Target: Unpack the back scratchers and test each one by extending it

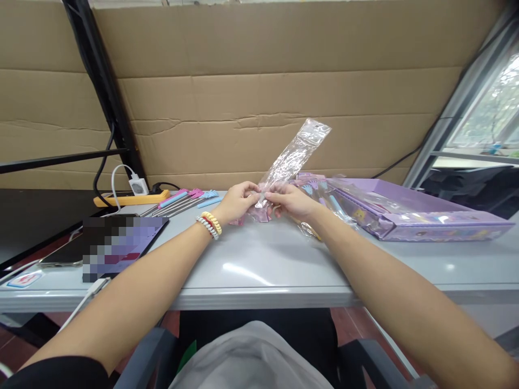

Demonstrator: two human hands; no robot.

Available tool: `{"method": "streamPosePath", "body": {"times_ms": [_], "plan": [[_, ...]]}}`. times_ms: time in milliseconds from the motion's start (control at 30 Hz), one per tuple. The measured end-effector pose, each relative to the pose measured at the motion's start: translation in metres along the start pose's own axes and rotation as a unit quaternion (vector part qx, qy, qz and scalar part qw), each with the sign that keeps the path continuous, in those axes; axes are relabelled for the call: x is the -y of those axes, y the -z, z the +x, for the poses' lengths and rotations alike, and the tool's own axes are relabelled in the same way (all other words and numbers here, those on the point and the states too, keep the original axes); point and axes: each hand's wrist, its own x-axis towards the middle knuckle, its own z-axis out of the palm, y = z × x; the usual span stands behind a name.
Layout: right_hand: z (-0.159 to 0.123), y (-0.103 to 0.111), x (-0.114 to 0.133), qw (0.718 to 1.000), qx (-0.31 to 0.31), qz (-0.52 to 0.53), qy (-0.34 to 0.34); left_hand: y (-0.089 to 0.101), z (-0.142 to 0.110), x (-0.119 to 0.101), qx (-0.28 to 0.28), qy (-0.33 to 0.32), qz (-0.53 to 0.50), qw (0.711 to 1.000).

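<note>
A long clear plastic bag (294, 154) slants up and to the right above the table, its lower end pinched between both hands. My left hand (240, 201) has thumb and fingers closed on its left edge. My right hand (290, 200) grips the same end from the right. Something pink (261, 212) shows at the bag's bottom, just below my fingers; I cannot tell its kind. Left of my hands lie several metal rods with pink and blue hand-shaped ends (208, 194). Packaged ones (324, 197) lie beyond my right hand.
A shallow purple box (438, 227) stands on the right of the table (259, 265). To the left are a tablet (117, 246), a dark phone (68, 254), a yellow power strip (132, 199) and a white plug (138, 185) with cables. A cardboard panel (263, 97) rises behind.
</note>
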Motion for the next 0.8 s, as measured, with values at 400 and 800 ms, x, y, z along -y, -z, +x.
{"method": "streamPosePath", "body": {"times_ms": [400,800], "plan": [[-0.011,0.073,0.018,0.910,-0.338,0.238,0.041,0.002,-0.001,0.001,0.024,0.016,-0.005,1.000],[-0.011,0.096,0.009,0.858,-0.445,0.244,-0.083,0.002,-0.003,0.003,0.047,-0.016,0.117,0.992]]}}
